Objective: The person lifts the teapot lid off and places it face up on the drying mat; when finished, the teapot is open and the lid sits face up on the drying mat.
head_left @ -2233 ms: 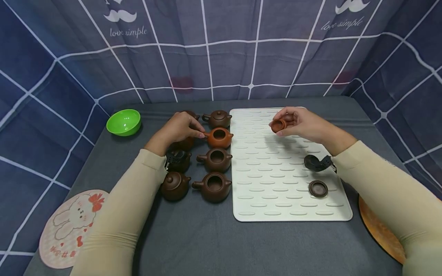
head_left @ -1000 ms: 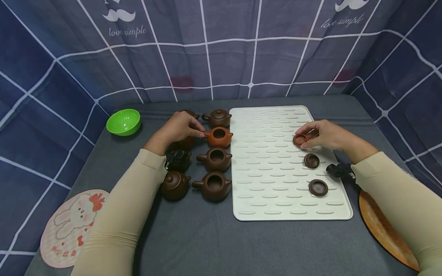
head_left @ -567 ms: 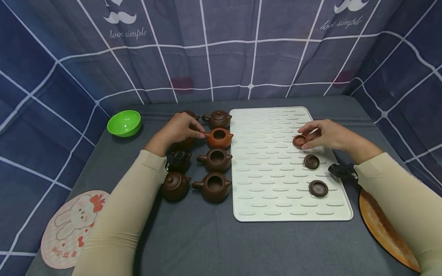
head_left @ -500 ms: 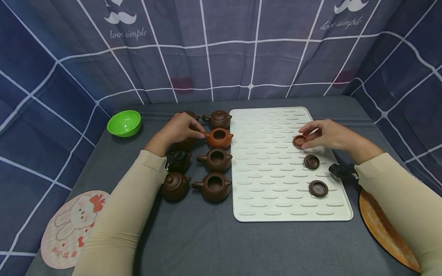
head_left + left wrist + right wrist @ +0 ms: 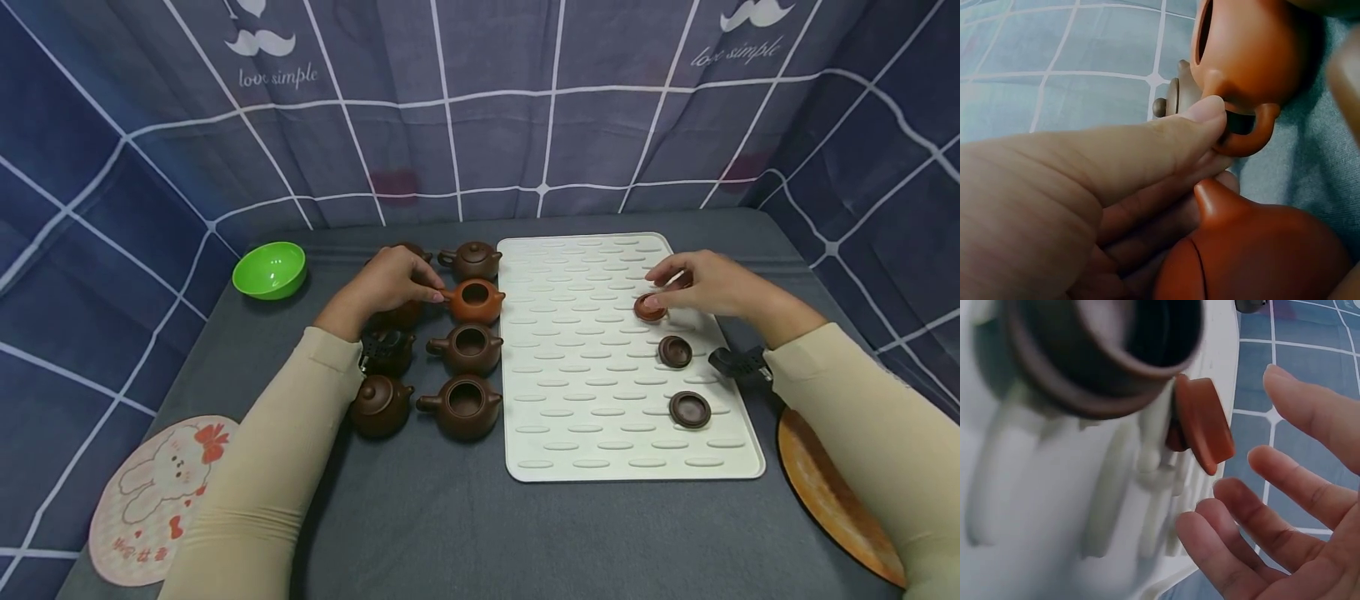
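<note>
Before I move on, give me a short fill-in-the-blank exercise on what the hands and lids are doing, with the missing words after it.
1. The left hand pinches the orange teapot by its ____.
2. The right hand, beside the orange lid, is holding ____.
3. The orange lid lies upside ____.
4. Besides it, ____ dark brown lids lie on the white mat.

Missing words: handle; nothing; down; two.
</note>
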